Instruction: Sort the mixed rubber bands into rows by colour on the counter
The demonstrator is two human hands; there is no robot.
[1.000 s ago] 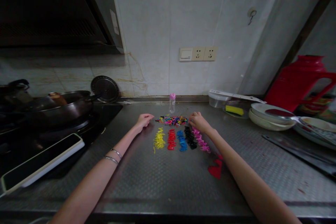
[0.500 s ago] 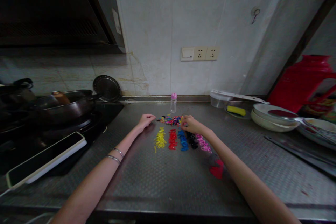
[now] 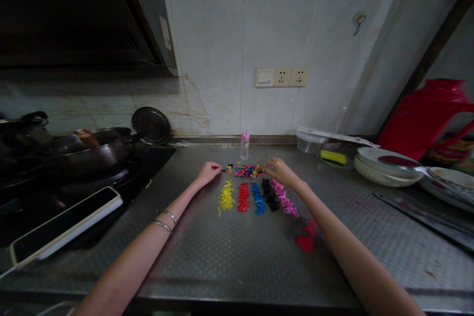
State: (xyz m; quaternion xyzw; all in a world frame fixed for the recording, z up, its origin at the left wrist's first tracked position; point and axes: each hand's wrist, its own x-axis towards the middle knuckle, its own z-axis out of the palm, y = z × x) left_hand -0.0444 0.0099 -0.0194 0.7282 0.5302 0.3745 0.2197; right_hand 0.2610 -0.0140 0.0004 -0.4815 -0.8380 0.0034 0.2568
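Note:
A mixed heap of small rubber bands point(image 3: 245, 171) in many colours lies on the metal counter. At its left end my left hand point(image 3: 209, 173) has its fingertips pinched together; a dark bit shows beside them. My right hand point(image 3: 283, 173) is at the heap's right end, thumb and fingers pinched; anything between them is too small to make out. Sorted piles lie nearer to me: yellow bands point(image 3: 226, 196), red bands point(image 3: 243, 197), blue bands point(image 3: 258, 198), black bands point(image 3: 270, 195) and pink bands point(image 3: 285, 198). Behind the heap stands a clear bottle point(image 3: 245, 148) with a pink cap.
A red heart-shaped piece point(image 3: 305, 238) lies by my right forearm. To the left are a phone point(image 3: 66, 222) and a pan point(image 3: 92, 148) on the stove. Stacked bowls point(image 3: 383, 173), a yellow sponge point(image 3: 333, 157) and a red thermos point(image 3: 425, 118) stand to the right.
My right hand has moved right, from over the heap to its right end, uncovering more of the heap and the black bands. My left hand has shifted slightly right.

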